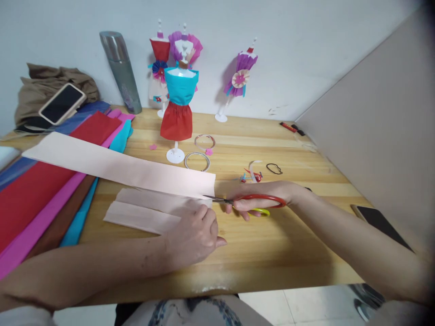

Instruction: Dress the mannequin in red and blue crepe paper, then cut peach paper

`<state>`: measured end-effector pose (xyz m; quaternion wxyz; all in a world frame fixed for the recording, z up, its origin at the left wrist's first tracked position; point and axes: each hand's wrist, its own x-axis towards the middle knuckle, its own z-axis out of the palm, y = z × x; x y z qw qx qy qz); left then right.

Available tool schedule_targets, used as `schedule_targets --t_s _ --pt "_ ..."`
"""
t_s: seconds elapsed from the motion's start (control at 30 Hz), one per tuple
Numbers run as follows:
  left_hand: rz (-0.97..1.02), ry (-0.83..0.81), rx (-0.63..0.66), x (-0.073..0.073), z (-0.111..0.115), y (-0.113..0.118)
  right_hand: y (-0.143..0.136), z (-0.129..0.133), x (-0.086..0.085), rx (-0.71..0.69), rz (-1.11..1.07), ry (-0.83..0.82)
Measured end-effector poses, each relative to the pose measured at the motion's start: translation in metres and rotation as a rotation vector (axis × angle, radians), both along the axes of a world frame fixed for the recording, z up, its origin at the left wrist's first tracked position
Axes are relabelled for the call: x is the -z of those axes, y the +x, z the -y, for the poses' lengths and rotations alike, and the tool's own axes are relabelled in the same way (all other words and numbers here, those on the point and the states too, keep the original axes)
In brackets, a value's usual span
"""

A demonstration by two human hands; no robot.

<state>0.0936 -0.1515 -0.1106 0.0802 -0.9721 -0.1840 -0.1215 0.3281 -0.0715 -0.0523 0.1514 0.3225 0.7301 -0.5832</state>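
Observation:
My right hand [272, 187] is closed on scissors [217, 199] with one red and one yellow handle loop. The blades point left, slightly apart, and their tips lie over the right end of the pale pink paper. My left hand [193, 233] is closed, its curled fingers at the right end of two narrow pale pink paper strips [139, 217]; its fingertips are partly hidden. Above them lies a longer, wider pale pink paper strip [122, 163], reaching left across the stacked coloured sheets.
Red, magenta, brown and blue sheets [44, 190] lie left. Dressed miniature mannequins [180, 90] and a thermos flask [122, 72] stand at the back. Ring-shaped tape rolls [197, 161], scraps [253, 175] and a black band [273, 169] lie mid-table. Phones [63, 104] rest left and right.

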Motion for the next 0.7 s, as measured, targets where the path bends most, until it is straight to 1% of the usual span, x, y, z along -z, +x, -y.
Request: schedule_targets --t_s 0.1,0.2,0.4,0.57,0.7 --pt "-0.004 0.003 -0.007 0.0 0.0 0.0 -0.004 -0.001 -0.001 -0.001 0.03 -0.036" --pt "0.018 -0.02 -0.025 0.001 0.002 0.0 -0.01 -0.003 -0.001 0.017 0.061 -0.036" --pt "0.087 -0.002 -0.023 0.007 0.004 0.0 -0.019 -0.005 -0.001 0.011 0.006 -0.029" --pt "0.11 0.0 -0.02 0.008 0.003 0.0 -0.018 -0.007 0.005 -0.022 -0.044 0.011" --pt "0.09 -0.023 -0.026 0.005 0.003 0.0 -0.018 -0.008 0.013 -0.005 0.017 0.066"
